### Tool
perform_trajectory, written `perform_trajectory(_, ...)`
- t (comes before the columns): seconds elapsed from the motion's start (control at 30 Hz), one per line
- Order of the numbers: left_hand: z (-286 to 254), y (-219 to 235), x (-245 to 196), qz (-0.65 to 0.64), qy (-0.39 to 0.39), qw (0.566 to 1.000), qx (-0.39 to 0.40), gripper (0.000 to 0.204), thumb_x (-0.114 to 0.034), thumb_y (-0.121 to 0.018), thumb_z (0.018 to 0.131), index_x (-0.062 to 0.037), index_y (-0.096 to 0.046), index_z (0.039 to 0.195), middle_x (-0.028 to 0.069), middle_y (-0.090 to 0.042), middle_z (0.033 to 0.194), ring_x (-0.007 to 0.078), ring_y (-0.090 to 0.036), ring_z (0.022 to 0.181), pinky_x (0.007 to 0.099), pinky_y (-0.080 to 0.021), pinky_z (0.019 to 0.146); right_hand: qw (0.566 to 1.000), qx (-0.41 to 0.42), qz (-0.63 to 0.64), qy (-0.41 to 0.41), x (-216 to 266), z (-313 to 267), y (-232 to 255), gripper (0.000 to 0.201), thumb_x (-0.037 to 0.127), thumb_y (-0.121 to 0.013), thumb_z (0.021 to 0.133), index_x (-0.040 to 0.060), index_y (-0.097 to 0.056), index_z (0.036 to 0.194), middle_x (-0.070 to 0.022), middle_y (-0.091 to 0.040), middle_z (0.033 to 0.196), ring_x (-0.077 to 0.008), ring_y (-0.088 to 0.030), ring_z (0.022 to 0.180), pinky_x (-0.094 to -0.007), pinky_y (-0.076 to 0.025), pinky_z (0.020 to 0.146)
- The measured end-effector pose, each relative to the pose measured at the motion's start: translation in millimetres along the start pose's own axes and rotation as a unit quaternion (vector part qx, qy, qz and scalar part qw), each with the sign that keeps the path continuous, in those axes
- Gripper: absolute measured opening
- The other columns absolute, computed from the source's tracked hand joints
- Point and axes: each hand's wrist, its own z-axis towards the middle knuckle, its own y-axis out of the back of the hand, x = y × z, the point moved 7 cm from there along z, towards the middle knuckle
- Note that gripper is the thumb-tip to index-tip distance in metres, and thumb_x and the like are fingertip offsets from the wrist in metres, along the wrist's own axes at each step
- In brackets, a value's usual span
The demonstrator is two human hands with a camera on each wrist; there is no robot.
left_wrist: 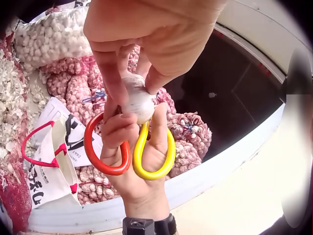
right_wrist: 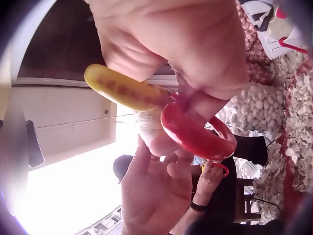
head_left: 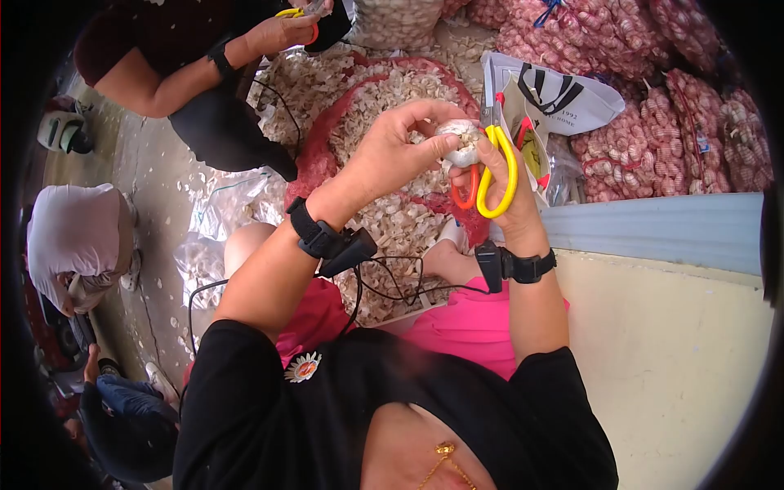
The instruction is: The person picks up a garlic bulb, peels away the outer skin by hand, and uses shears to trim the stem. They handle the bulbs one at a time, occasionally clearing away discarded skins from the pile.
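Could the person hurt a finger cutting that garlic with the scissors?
Possibly. The left hand pinches the garlic bulb right where the scissors in the right hand meet it, so a slip might nick the fingertips. The bulb is held only by a few fingers, so it could also pop out and drop onto the garlic heap below.

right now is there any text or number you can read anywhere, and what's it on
"1992" and "HOME": white tote bag with black handles, behind the scissors.
Black lettering on the bag's side in the left wrist view: too distorted to read.
Small tags on the red net sacks: too small to read.
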Motion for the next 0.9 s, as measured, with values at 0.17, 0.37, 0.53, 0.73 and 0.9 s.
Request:
perform_trajectory(0.17, -4.8, 11.7, -12.6, 0.194, -0.055, 0.975, -0.094, 0.026, -0.01, -0.072, 0.087, -0.0042, -0.068, 0.112, 0.0053, -0.067, 0.101, 0.0139, -0.065, 0.085, 0.026, -0.056, 0.066, 0.997, -0.042, -0.04, 0.06, -1.8, 1.6, -2.6, 0.043, 0.011, -0.075, 0.085, 0.0038, -0.053, 0.121, -0.0057, -0.064, 0.092, -0.0116, -0.064, 0.068, -0.0226, -0.054, 0.058)
perform_trajectory(0.37, -15.4, 0.1, -37.1, 0.358, -0.25, 0.896, -0.082, 0.02, -0.006, -0.074, 0.08, -0.0008, -0.071, 0.1, 0.0087, -0.064, 0.09, 0.027, -0.067, 0.076, 0.033, -0.053, 0.063, 0.987, -0.051, -0.15, 0.022, 3.9, -3.9, 1.3, 0.038, 0.009, -0.072, 0.084, 0.0035, -0.056, 0.117, -0.0014, -0.061, 0.079, -0.0087, -0.06, 0.064, -0.0215, -0.05, 0.055)
perform_trajectory(0.53, -17.3, -9.2, -35.7, 0.442, -0.26, 0.857, -0.042, 0.016, -0.005, -0.073, 0.079, -0.0009, -0.07, 0.094, 0.0075, -0.064, 0.087, 0.0251, -0.066, 0.07, 0.0325, -0.053, 0.06, 0.988, -0.045, -0.149, 0.001, -1.3, -2.5, 5.0, 0.038, 0.01, -0.072, 0.083, 0.0048, -0.059, 0.117, -0.0011, -0.06, 0.076, -0.0071, -0.057, 0.059, -0.0206, -0.049, 0.053)
perform_trajectory(0.73, -14.8, -10.3, -32.7, 0.469, -0.249, 0.846, -0.045, 0.011, -0.002, -0.071, 0.077, -0.0023, -0.068, 0.088, 0.0065, -0.065, 0.087, 0.0232, -0.067, 0.07, 0.0319, -0.054, 0.059, 0.985, -0.034, -0.168, -0.025, -5.4, -3.5, 5.6, 0.039, 0.01, -0.072, 0.082, 0.0033, -0.058, 0.118, -0.0022, -0.06, 0.075, -0.0079, -0.058, 0.058, -0.0207, -0.049, 0.051)
perform_trajectory(0.9, -11.0, 0.8, -29.0, 0.336, -0.19, 0.92, -0.07, 0.015, 0.0, -0.068, 0.078, -0.0036, -0.07, 0.093, 0.0081, -0.067, 0.091, 0.0241, -0.068, 0.077, 0.0311, -0.055, 0.067, 0.993, -0.028, -0.112, -0.035, -7.3, -6.0, 0.4, 0.04, 0.01, -0.071, 0.083, 0.0024, -0.057, 0.119, -0.0035, -0.061, 0.079, -0.0091, -0.061, 0.059, -0.0218, -0.051, 0.052)
